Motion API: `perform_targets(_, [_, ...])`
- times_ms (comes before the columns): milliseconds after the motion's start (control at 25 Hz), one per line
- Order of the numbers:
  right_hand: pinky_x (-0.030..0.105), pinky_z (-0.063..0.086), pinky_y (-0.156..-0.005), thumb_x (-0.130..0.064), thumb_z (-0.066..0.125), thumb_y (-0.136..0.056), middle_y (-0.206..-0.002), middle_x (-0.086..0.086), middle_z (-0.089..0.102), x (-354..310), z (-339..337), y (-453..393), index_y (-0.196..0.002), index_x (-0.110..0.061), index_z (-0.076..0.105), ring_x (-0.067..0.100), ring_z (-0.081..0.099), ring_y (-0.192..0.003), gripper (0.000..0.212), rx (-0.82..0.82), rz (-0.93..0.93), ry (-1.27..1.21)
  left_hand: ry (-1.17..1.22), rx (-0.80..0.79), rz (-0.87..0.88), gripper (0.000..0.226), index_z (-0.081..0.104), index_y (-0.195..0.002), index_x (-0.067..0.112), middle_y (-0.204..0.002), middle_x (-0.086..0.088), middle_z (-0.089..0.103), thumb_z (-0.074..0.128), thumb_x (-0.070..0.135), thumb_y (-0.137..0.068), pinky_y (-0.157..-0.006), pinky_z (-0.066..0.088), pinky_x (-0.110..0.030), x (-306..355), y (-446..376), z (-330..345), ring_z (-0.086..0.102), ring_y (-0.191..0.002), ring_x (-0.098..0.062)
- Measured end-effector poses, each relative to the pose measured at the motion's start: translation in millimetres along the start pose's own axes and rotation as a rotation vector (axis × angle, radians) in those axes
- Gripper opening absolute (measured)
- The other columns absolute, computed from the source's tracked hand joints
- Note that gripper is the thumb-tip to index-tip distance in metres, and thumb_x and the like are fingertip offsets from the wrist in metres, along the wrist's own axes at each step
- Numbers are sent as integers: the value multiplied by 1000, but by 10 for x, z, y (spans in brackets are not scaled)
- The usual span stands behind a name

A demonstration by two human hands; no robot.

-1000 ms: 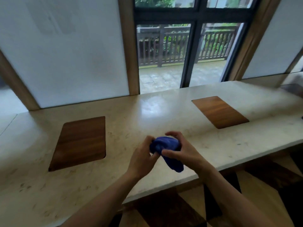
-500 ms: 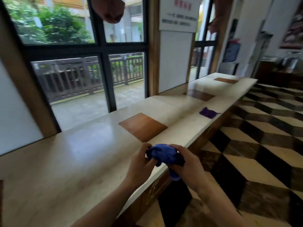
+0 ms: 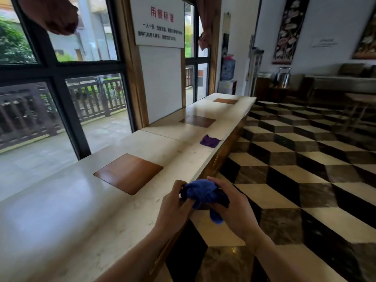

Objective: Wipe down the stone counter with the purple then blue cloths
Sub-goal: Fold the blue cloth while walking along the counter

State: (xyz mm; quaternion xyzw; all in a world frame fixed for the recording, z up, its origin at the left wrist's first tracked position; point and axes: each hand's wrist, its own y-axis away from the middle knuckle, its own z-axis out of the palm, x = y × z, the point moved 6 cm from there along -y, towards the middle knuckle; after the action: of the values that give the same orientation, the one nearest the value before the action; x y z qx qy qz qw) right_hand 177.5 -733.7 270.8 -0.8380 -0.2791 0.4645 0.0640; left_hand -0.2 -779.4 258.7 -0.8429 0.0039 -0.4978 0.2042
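Observation:
A bunched blue cloth (image 3: 200, 192) is held between both hands, at the front edge of the pale stone counter (image 3: 61, 210). My left hand (image 3: 174, 208) pinches its left side with curled fingers. My right hand (image 3: 232, 208) curls over its right side, and a tail of cloth hangs below the palm. Farther along the counter, near its front edge, a crumpled purple cloth (image 3: 209, 141) lies flat by itself.
Wooden inlay panels (image 3: 129, 173) are set into the counter, with two more farther along. Windows and a white sign board (image 3: 159, 21) line the counter's far side. A checkered tile floor (image 3: 305, 180) spreads to the right, with furniture and a water dispenser (image 3: 227, 75) at the back.
The view has swung right along the counter, bringing the purple cloth and the room into sight. Both hands still hold the blue cloth, now over the counter's front edge.

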Motion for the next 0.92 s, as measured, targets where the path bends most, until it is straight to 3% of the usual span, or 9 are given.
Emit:
perform_targets(120, [18,45,-100,-19,71,-88,-132,-25,55,74,-73,-105,-137,-43,45,-5,53,-119,61,15,-28,38,31,12,-32,18,49,-106,26,-95,1,71,59,34,-93,-69,58,-52,-31,-125,99,71,-79,-22])
perform_targets(280, [5,39,-95,-22,73,-87,-137,-25,50,191,-78,-264,-138,-45,41,-4,50,-123,65,32,-29,82,52,10,-62,13,50,-106,26,-98,2,70,60,24,-98,-73,60,-49,-115,-308,206,71,-82,-19])
perform_targets(320, [6,40,-96,-22,73,-86,-138,-24,49,235,-68,-333,-139,-47,38,-2,50,-124,68,33,-30,100,62,16,-69,13,51,-107,24,-99,1,70,60,22,-98,-74,60,-48,-151,-392,231,71,-83,-19])
perform_targets(520, [36,46,-107,-30,77,-83,-147,-16,44,450,144,-844,-144,-43,30,7,48,-131,78,1,-39,158,101,69,-168,17,56,-114,10,-105,-13,70,58,15,-98,-82,59,-48,-470,-915,281,70,-90,-26])
perform_targets(680, [37,46,-107,-32,80,-81,-149,-15,42,630,353,-1505,-147,-41,27,9,47,-132,85,15,-37,199,94,93,-151,14,58,-111,12,-98,-9,70,59,11,-97,-77,59,-30,-792,-1566,204,68,-85,-16])
perform_targets(800, [34,45,-108,-29,80,-81,-147,-13,44,705,475,-2006,-147,-37,31,9,48,-130,83,36,-58,214,95,90,-72,20,54,-100,26,-82,6,67,60,7,-96,-61,51,-15,-956,-2052,101,66,-71,-4])
perform_targets(920, [37,47,-106,-23,79,-82,-140,-4,54,822,568,-2516,-145,-24,42,13,54,-125,73,77,-72,244,67,94,-39,35,49,-90,38,-73,13,65,64,6,-91,-57,52,-22,-1205,-2577,17,64,-69,-6])
